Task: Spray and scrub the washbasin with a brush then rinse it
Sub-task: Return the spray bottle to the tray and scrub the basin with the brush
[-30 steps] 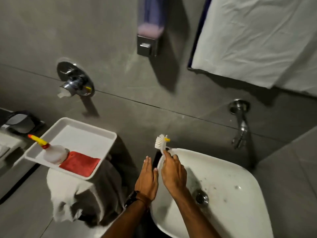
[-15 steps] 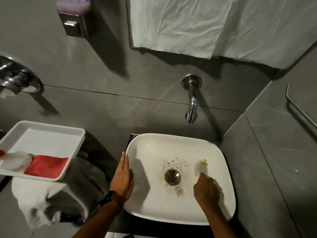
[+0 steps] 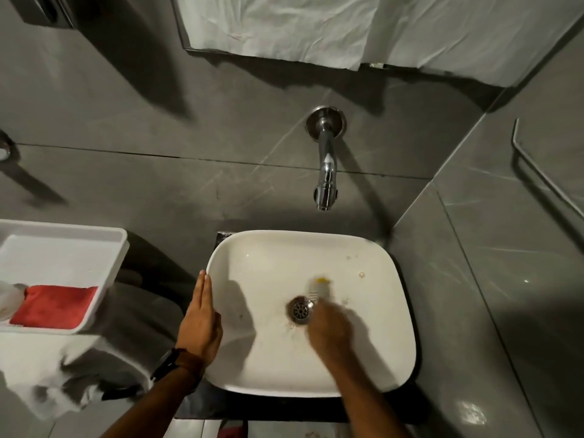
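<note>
A white square washbasin sits below a chrome wall tap. Its steel drain lies in the middle, with brownish specks around it. My right hand, blurred by motion, is inside the basin just right of the drain, shut on a white brush with a yellow tip; the bristles point down against the basin floor. My left hand rests flat, fingers together, on the basin's left rim. The spray bottle shows only partly at the left edge, in the tray.
A white tray at the left holds a red cloth and stands on something draped in white fabric. Grey tiled walls close in behind and at the right, where a metal rail is fixed. A cloth-covered mirror hangs above.
The view has swung right and centred on the basin. My right hand moved the brush from the left rim into the bowl, then from the right side toward the drain. The left hand stays on the rim.
</note>
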The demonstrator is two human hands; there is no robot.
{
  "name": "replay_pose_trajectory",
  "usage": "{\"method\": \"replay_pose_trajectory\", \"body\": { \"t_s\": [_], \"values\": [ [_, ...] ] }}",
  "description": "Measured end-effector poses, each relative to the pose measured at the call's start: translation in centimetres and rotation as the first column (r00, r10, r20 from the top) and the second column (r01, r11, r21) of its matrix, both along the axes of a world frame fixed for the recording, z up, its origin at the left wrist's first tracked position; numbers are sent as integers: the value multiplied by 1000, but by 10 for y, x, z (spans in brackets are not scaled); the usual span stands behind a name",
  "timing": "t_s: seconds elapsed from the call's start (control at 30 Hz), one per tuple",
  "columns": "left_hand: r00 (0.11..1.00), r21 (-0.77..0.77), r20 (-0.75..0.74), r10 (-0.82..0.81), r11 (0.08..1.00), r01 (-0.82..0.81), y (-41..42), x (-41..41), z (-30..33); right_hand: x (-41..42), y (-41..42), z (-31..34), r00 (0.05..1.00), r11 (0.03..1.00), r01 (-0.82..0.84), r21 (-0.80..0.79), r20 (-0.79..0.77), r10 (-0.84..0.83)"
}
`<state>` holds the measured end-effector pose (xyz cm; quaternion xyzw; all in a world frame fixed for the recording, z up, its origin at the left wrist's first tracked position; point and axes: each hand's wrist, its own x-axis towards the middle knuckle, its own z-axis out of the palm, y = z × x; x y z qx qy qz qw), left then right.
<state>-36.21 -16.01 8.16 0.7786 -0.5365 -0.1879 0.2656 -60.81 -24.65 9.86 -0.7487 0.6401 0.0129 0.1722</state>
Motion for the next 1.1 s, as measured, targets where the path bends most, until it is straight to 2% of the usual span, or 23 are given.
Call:
{"method": "replay_pose_trajectory", "body": {
  "t_s": [0.07, 0.1, 0.13, 0.23, 0.3, 0.33, 0.4, 0.47, 0.53, 0.57, 0.6, 0.67, 0.77, 0.83, 0.9, 0.93, 1.0, 1.03, 1.1],
  "values": [
    [1000, 18, -4, 21, 1000, -21, -1, 1, -1, -42, -14, -1, 963, 974, 207, -88, -155, -219],
    [1000, 17, -5, 23, 1000, -23, -1, 1, -1, -50, -16, 0, 949, 964, 227, -136, -190, -250],
    [1000, 14, -5, 26, 1000, -26, -1, 1, -1, -49, -17, 1, 949, 962, 240, -127, -177, -260],
    [1000, 7, -1, 18, 1000, -18, 1, 0, -3, -11, -12, -8, 974, 973, 226, 36, -23, -225],
    [1000, -9, 0, 21, 1000, -21, 1, 0, -4, 37, -1, -11, 981, 978, 121, 168, 128, -144],
    [1000, -16, -2, 25, 1000, -25, 1, 1, -4, 65, 9, -12, 979, 979, 11, 202, 198, -52],
    [1000, -28, 7, 23, 999, -22, 1, 1, -6, 110, 25, -9, 952, 960, -215, 178, 259, 165],
    [999, -39, 27, 17, 999, -16, 1, 2, -9, 125, 15, -9, 937, 957, -271, 101, 254, 239],
    [1000, -32, 22, 15, 999, -14, 2, 3, -11, 107, -9, -13, 976, 989, -135, 67, 181, 121],
    [1000, -32, 21, 16, 999, -15, 2, 4, -12, 87, -20, -15, 989, 997, 2, 73, 144, -13],
    [1000, -36, 25, 17, 999, -16, 3, 5, -13, 63, -30, -16, 975, 984, 167, 64, 138, -174],
    [1000, -35, 17, 25, 999, -24, 2, 5, -14, 11, -40, -14, 875, 884, 467, -23, 157, -458],
    [999, -28, 19, 37, 999, -36, 1, 3, -15, -23, -39, -13, 808, 805, 585, -102, 162, -567],
    [998, -25, 10, 54, 998, -54, 1, 3, -14, -8, -44, -19, 768, 786, 619, -12, 220, -601],
    [999, -28, 5, 47, 999, -46, 0, 2, -13, 26, -48, -22, 768, 828, 545, 133, 317, -557],
    [999, -28, 6, 42, 999, -41, 1, 1, -13, 45, -47, -22, 826, 890, 420, 180, 330, -457],
    [999, -24, 2, 44, 999, -44, 2, 1, -12, 77, -36, -19, 949, 974, 60, 218, 291, -123],
    [999, -19, -6, 52, 998, -52, 1, 0, -12, 86, -30, -17, 959, 971, -91, 220, 281, 26],
    [998, -12, -7, 60, 998, -60, 1, -1, -11, 92, -26, -16, 943, 952, -196, 234, 310, 118]
  ]
}}
